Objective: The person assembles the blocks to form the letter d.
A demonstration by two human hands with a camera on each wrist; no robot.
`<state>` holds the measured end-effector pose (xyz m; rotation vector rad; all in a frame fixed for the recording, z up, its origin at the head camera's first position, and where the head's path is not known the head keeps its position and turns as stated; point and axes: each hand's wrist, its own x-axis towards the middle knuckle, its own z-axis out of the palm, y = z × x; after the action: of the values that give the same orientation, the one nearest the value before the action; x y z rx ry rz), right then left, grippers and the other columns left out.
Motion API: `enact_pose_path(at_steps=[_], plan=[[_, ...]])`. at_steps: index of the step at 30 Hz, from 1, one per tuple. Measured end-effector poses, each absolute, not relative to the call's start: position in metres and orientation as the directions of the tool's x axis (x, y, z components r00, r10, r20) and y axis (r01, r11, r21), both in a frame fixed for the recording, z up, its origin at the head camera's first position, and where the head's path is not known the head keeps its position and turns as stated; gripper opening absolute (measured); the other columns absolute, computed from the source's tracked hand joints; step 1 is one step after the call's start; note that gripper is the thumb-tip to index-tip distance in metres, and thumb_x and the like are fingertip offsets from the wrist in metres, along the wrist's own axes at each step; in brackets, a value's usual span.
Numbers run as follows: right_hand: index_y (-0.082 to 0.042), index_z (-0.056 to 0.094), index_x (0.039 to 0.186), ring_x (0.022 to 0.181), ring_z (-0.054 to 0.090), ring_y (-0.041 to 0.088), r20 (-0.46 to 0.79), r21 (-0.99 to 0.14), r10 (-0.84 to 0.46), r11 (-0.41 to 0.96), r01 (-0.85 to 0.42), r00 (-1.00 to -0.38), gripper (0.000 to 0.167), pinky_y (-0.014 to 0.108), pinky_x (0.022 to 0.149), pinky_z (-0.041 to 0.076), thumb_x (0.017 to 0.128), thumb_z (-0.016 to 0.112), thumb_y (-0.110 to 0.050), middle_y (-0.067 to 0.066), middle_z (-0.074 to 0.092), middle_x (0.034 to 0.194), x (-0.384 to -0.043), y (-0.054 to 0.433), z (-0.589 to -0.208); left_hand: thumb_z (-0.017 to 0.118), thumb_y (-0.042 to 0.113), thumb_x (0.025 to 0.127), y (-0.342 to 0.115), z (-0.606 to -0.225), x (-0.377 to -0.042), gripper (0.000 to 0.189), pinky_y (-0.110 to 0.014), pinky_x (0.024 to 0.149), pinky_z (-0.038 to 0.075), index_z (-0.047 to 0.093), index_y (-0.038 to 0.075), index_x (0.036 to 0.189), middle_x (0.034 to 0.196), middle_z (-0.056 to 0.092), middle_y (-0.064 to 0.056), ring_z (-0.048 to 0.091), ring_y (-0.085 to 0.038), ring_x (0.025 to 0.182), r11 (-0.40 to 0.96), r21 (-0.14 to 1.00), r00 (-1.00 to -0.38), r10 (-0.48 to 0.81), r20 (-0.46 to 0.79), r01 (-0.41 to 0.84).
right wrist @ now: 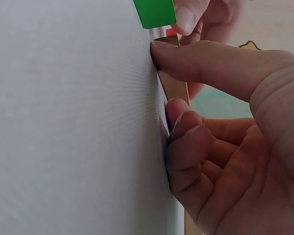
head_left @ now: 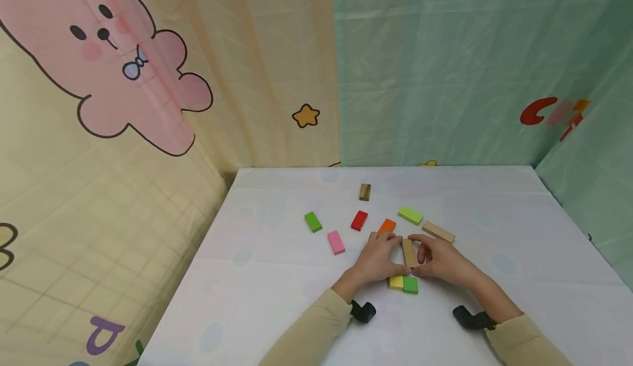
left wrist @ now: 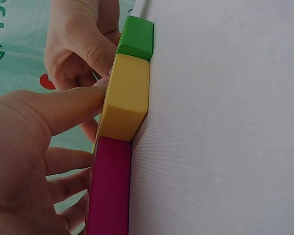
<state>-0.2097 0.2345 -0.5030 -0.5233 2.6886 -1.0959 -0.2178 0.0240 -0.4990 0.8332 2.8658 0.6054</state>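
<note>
A plain wooden block (head_left: pixel 409 253) lies on the table between my two hands. My right hand (head_left: pixel 442 259) pinches it, thumb at the near end and index finger at the far end. From the other side, my left hand (head_left: pixel 378 259) also holds it near both ends with thumb and index finger. Just nearer than the thumbs, a yellow block (head_left: pixel 396 282) touches a green block (head_left: pixel 410 285). In the left wrist view a magenta block (left wrist: pixel 109 186) adjoins the yellow one; my left hand mostly covers it in the head view.
Beyond my hands lie an orange block (head_left: pixel 387 226), a red block (head_left: pixel 359 220), a pink block (head_left: pixel 336 242), another green block (head_left: pixel 313 222), a lime block (head_left: pixel 410 215), a second wooden block (head_left: pixel 438 232) and a dark brown block (head_left: pixel 365 192). A white cloth covers the table (head_left: pixel 257 300).
</note>
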Motion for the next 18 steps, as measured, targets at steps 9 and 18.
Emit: enact_pose_path(at_steps=[9,18], plan=[[0.002,0.049,0.143,0.066,0.05,0.014,-0.015,-0.696,-0.375,0.669,-0.26,-0.927,0.078,0.027,0.057,0.042,0.079,0.087,-0.021,0.001,0.056,0.079,-0.2111,0.2323,-0.5053,0.077,0.05,0.086,0.0256,-0.5018,-0.2246,0.072,-0.022,0.092,0.041,0.054,0.02,0.147,0.14,0.051,0.004,0.042,-0.016,0.116,0.785,0.4,-0.857,0.514,0.004,0.473],[0.003,0.048,0.143,0.066,0.049,0.014,-0.004,-0.71,-0.389,0.65,-0.272,-0.921,0.08,0.027,0.056,0.042,0.078,0.088,-0.02,0.001,0.056,0.079,-0.2094,0.2326,-0.5051,0.077,0.051,0.085,0.0266,-0.5059,-0.2246,0.071,-0.021,0.091,0.042,0.054,0.023,0.146,0.138,0.051,0.006,0.042,-0.015,0.115,0.785,0.413,-0.865,0.502,0.01,0.461]])
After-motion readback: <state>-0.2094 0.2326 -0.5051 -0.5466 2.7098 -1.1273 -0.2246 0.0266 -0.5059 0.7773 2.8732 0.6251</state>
